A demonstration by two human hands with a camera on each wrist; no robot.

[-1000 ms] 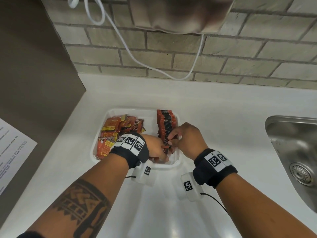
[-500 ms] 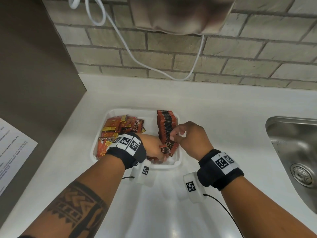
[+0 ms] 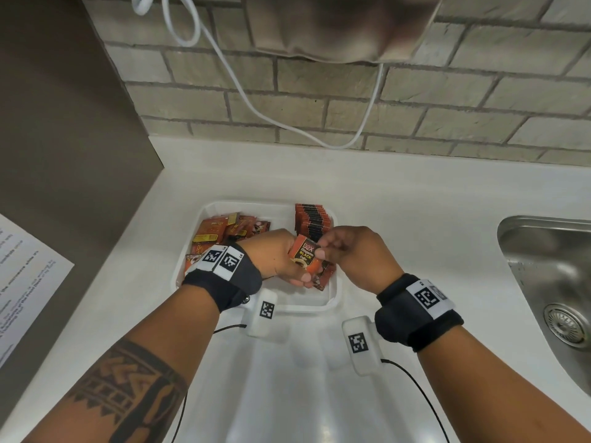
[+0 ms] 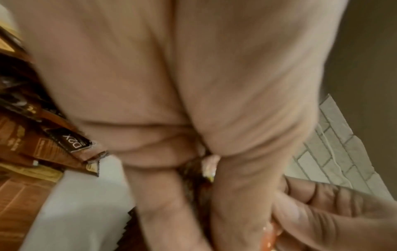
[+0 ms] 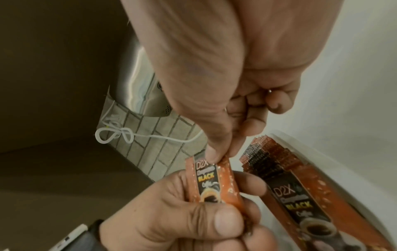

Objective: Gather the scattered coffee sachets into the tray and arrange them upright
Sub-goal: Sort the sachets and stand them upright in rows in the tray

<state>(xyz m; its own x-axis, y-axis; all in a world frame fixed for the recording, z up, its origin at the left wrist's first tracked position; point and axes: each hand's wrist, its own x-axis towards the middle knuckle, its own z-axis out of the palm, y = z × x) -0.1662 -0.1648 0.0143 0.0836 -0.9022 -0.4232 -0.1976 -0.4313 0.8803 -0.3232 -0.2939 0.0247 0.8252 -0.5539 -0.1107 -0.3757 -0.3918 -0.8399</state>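
Note:
A white tray (image 3: 332, 298) sits on the counter. A row of orange-brown coffee sachets (image 3: 311, 220) stands upright along its right side, and a loose pile of sachets (image 3: 224, 231) lies on its left. My left hand (image 3: 281, 260) grips a small bunch of sachets (image 3: 305, 257) over the tray's near right corner. My right hand (image 3: 348, 251) pinches the top edge of the front sachet (image 5: 206, 183) between thumb and forefinger. The upright row (image 5: 268, 156) shows just behind it in the right wrist view. The left wrist view is mostly palm, with loose sachets (image 4: 32, 144) at the left.
A steel sink (image 3: 550, 282) is set into the counter at the right. The brick wall (image 3: 351, 100) carries a hanging white cable (image 3: 256, 103) and a metal dispenser (image 3: 335, 27). A brown panel with a printed sheet (image 3: 25, 289) closes the left side.
Both hands have lifted from the tray's right side. The left hand now holds a bunch of sachets up, and the right hand has come back to pinch the front one.

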